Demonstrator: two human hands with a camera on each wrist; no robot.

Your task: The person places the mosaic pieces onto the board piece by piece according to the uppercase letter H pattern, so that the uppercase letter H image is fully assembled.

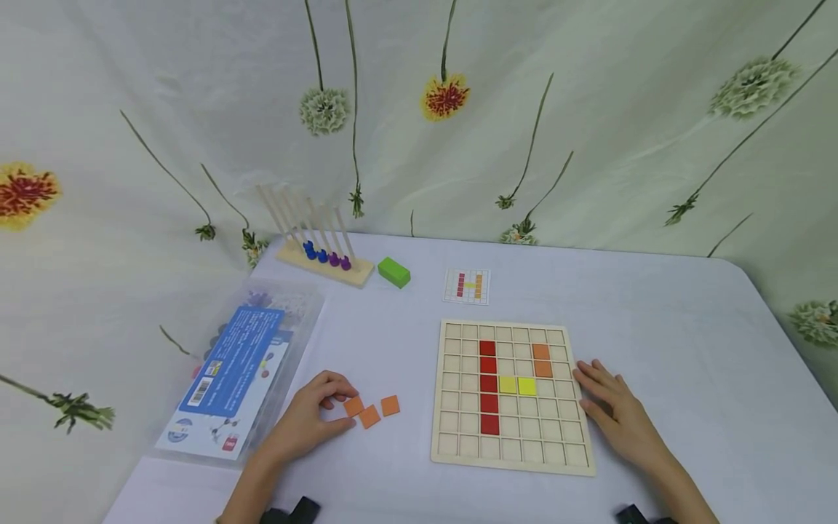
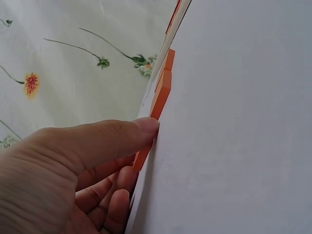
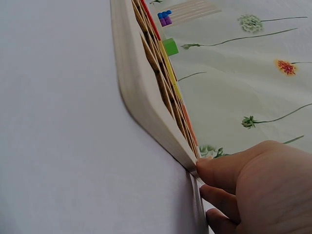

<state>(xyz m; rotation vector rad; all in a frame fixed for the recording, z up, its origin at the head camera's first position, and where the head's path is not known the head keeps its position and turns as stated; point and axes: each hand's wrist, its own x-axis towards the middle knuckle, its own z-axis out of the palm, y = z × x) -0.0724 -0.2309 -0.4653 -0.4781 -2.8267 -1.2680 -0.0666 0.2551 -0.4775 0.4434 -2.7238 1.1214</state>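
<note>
Three loose orange square tiles lie on the white cloth left of the grid board. My left hand (image 1: 313,413) pinches the nearest orange tile (image 1: 353,406) between thumb and fingers; the left wrist view shows the thumb (image 2: 141,127) at that tile's edge. Beside it are a second tile (image 1: 369,416) and a third (image 1: 390,405). The wooden grid board (image 1: 452,444) holds a column of several red tiles (image 1: 489,383), two yellow tiles (image 1: 517,386) and two orange tiles (image 1: 542,360). Against the board's right edge rests my right hand (image 1: 618,415), fingers relaxed, thumb touching the rim in the right wrist view.
Behind the board lies a small pattern card (image 1: 467,286). A green block (image 1: 394,272) sits beside a peg stand (image 1: 356,275) with blue and purple beads. On the left, a clear plastic case (image 1: 297,320) holds printed sheets. A flowered curtain (image 1: 393,167) hangs behind the table.
</note>
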